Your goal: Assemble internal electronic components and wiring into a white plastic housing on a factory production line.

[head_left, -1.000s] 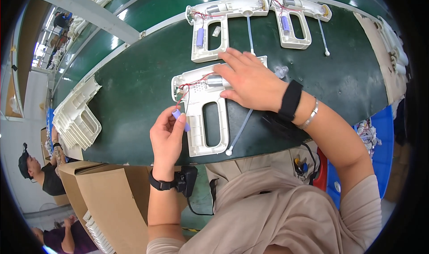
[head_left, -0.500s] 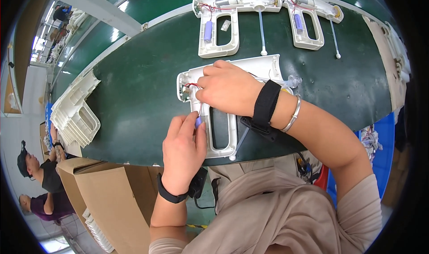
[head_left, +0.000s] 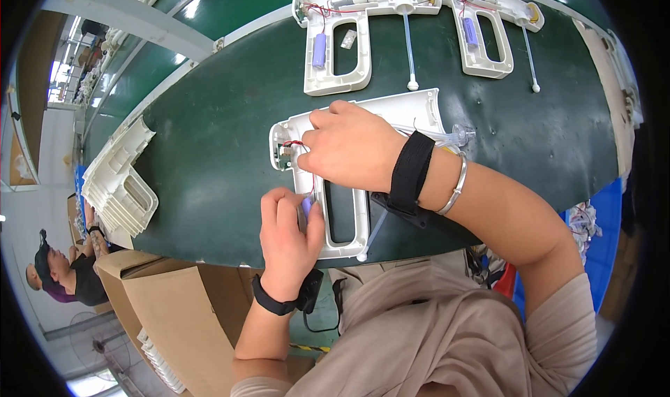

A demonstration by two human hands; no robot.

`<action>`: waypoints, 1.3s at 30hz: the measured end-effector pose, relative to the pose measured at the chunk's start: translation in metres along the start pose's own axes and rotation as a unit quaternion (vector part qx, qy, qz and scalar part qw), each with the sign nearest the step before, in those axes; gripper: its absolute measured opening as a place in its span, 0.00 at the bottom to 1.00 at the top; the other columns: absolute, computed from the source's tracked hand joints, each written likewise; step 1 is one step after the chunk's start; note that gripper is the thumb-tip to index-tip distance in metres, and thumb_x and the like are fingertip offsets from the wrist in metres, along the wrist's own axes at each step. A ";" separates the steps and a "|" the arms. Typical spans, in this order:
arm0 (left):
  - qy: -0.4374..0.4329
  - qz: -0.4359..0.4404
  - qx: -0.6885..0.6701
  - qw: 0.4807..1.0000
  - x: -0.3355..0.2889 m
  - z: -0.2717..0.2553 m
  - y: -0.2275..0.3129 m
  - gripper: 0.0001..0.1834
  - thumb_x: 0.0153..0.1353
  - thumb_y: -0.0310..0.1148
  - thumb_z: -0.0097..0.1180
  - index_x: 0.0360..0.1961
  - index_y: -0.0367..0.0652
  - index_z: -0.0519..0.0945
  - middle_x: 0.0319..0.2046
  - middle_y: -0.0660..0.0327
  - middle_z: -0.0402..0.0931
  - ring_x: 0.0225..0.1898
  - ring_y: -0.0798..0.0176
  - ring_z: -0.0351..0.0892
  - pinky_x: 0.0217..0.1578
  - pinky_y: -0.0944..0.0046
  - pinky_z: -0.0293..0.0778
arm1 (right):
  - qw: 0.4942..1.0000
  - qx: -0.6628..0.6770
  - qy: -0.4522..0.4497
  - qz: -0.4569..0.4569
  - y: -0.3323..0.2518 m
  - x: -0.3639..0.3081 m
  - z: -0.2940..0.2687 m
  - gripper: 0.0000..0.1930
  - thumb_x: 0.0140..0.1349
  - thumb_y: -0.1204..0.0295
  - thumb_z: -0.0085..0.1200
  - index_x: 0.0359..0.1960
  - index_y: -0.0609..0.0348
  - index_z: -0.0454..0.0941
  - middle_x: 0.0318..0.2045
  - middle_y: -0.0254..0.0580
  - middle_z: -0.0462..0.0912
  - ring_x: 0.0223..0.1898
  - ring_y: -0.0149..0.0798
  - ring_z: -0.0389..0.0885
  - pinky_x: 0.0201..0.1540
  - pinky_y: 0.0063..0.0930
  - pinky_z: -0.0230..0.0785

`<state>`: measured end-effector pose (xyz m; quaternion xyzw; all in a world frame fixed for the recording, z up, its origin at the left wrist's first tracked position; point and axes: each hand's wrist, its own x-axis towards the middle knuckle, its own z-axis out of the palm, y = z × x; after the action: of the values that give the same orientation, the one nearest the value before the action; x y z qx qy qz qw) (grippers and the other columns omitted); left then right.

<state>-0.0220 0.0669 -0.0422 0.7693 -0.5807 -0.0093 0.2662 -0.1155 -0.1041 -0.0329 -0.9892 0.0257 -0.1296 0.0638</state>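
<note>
A white plastic half-shell (head_left: pixel 419 111) with a looped handle lies before me on the green work surface. My left hand (head_left: pixel 287 229) pinches a purple cylindrical battery (head_left: pixel 307 206) at the left side of the handle. Over the shell's upper body, my right hand (head_left: pixel 356 145) has its fingers curled down; what they grip, if anything, is hidden. Red wires (head_left: pixel 294 143) run beside its fingertips, near a small green circuit board (head_left: pixel 283 158) at the shell's left end. Clear tubing with a transparent fitting (head_left: pixel 462 135) shows past my right wrist, and a thin tube (head_left: pixel 377 231) slants below it.
Two similar shells, one (head_left: pixel 336 84) at the far middle and another (head_left: pixel 488 67) farther right, hold motors, batteries and wires. Nested white shells (head_left: pixel 118 180) sit at the left edge. A cardboard box (head_left: pixel 174 313) stands lower left, a blue bin (head_left: pixel 606 236) at right. People are at far left.
My left hand has shifted slightly down with the battery, now lower against the handle. My right hand stays over the shell, a little farther left. The whole view has shifted slightly.
</note>
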 end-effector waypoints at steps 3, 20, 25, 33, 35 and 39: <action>0.028 0.004 -0.054 0.998 -0.003 0.002 -0.001 0.11 0.53 0.22 0.59 0.36 0.36 0.72 0.38 0.50 0.70 0.36 0.51 0.72 0.34 0.60 0.71 | 1.000 -0.002 0.014 -0.007 0.002 0.002 0.001 0.05 0.50 0.69 0.53 0.26 0.47 0.81 0.28 0.28 0.79 0.39 0.34 0.75 0.41 0.27 0.65; 0.038 0.001 -0.028 0.999 -0.008 -0.005 0.011 0.13 0.50 0.20 0.59 0.40 0.34 0.78 0.38 0.52 0.75 0.37 0.52 0.75 0.38 0.60 0.72 | 0.990 0.124 -0.063 -0.035 -0.008 0.014 -0.009 0.04 0.48 0.70 0.54 0.20 0.53 0.80 0.27 0.36 0.78 0.35 0.38 0.79 0.37 0.31 0.69; 0.014 0.036 0.043 0.998 -0.002 -0.007 0.012 0.13 0.49 0.22 0.62 0.38 0.34 0.78 0.36 0.54 0.74 0.36 0.53 0.73 0.38 0.59 0.71 | 0.991 0.117 -0.056 -0.042 -0.011 0.017 -0.008 0.05 0.47 0.71 0.54 0.19 0.55 0.80 0.28 0.39 0.79 0.35 0.40 0.80 0.37 0.33 0.71; -0.018 -0.009 -0.022 1.000 -0.001 0.001 0.002 0.18 0.50 0.23 0.60 0.45 0.37 0.78 0.41 0.51 0.70 0.42 0.51 0.70 0.42 0.57 0.70 | 0.986 0.150 -0.064 -0.018 0.001 0.022 -0.009 0.04 0.48 0.73 0.54 0.23 0.57 0.80 0.28 0.39 0.79 0.35 0.42 0.80 0.37 0.35 0.72; -0.021 -0.009 -0.026 0.999 0.002 0.001 0.003 0.18 0.53 0.20 0.54 0.48 0.35 0.76 0.46 0.47 0.67 0.45 0.50 0.70 0.45 0.58 0.69 | 0.985 0.169 -0.016 -0.016 0.010 0.017 -0.004 0.04 0.49 0.72 0.53 0.25 0.56 0.80 0.28 0.38 0.79 0.35 0.42 0.80 0.38 0.35 0.71; -0.045 0.010 0.023 0.999 0.001 -0.001 0.003 0.18 0.55 0.21 0.53 0.49 0.35 0.76 0.48 0.46 0.66 0.46 0.49 0.70 0.47 0.57 0.69 | 0.996 0.085 -0.039 -0.011 0.009 0.011 -0.011 0.04 0.50 0.72 0.54 0.26 0.52 0.81 0.28 0.33 0.79 0.38 0.38 0.77 0.40 0.31 0.68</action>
<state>-0.0237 0.0655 -0.0403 0.7684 -0.5996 -0.0279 0.2219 -0.1076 -0.1152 -0.0211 -0.9846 0.0015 -0.0936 0.1474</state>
